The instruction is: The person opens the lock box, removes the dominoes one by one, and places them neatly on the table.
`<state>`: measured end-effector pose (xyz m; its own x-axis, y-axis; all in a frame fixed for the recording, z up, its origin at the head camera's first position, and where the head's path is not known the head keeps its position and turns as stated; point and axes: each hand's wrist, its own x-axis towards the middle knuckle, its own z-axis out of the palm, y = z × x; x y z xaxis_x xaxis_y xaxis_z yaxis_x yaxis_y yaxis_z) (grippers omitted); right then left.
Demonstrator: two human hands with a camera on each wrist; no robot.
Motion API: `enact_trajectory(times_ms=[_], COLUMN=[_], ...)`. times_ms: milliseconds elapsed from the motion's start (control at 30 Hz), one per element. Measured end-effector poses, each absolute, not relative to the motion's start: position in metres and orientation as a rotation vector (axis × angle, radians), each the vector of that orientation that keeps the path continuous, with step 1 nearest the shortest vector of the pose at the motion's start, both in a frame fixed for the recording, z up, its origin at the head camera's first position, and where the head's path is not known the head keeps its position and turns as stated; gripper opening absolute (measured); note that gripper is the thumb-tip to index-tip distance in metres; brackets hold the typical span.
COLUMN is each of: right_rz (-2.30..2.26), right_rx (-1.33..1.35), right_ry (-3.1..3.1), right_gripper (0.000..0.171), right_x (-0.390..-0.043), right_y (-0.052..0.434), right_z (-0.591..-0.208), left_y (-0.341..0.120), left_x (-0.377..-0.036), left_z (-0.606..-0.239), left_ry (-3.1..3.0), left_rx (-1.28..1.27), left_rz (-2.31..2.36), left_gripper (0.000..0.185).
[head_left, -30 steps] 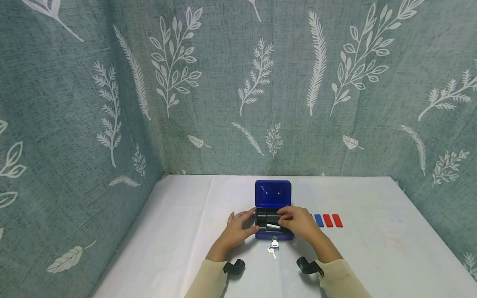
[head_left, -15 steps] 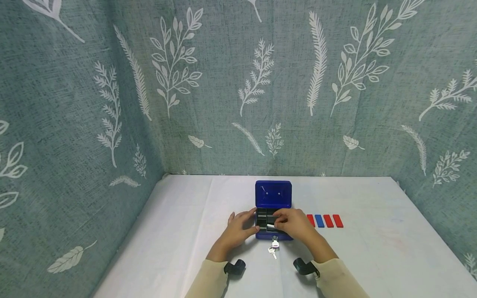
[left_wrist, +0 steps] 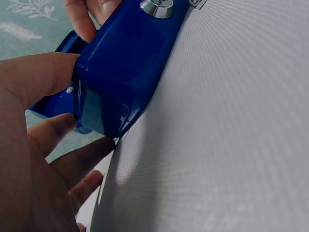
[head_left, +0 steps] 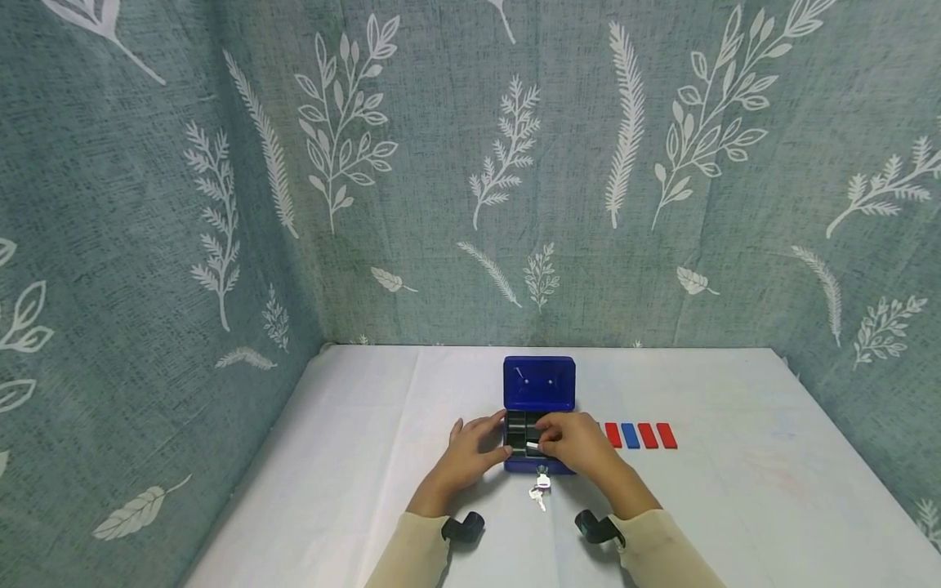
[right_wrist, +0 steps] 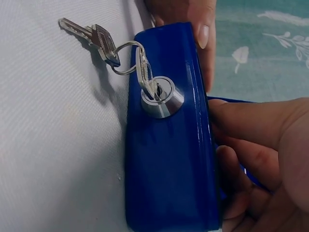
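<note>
A dark blue cash box (head_left: 539,384) stands on the table, lid raised and black compartment tray (head_left: 517,421) showing. My left hand (head_left: 470,453) lies along its left side, fingers spread and fairly straight; in the left wrist view the thumb touches the front corner. My right hand (head_left: 581,441) reaches into the tray from the right with bent fingers. A small white piece (head_left: 532,446) shows beside its fingertips, partly covered; whether they pinch it is hidden. Keys (right_wrist: 96,43) hang on a ring from the key in the front lock (right_wrist: 164,104).
Several flat red and blue tiles (head_left: 647,435) lie in a row right of the box, the leftmost partly behind my right hand. A white cloth (head_left: 441,384) covers the table. Green leaf-patterned fabric (head_left: 441,163) rises behind and at the sides.
My right hand has shifted left over the tray and covers more of the white piece, uncovering a red tile on the right. The left hand and box have stayed put.
</note>
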<state>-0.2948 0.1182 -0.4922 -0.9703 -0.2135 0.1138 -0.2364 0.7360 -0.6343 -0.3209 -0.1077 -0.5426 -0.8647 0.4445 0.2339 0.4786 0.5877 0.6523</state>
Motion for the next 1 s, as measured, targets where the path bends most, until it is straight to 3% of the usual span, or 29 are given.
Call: enact_trajectory(times_ms=[1000], right_rz=[0.984], right_rx=[0.389], right_ry=[-2.924], right_gripper=[0.019], right_x=[-0.2936], right_y=[0.1174], right_z=[-0.4946], left_y=[-0.1071], left_x=[-0.3207], left_z=[-0.5394], left_ry=[-2.805], left_rx=[-0.786], left_rz=[-1.110], left_gripper=[0.065])
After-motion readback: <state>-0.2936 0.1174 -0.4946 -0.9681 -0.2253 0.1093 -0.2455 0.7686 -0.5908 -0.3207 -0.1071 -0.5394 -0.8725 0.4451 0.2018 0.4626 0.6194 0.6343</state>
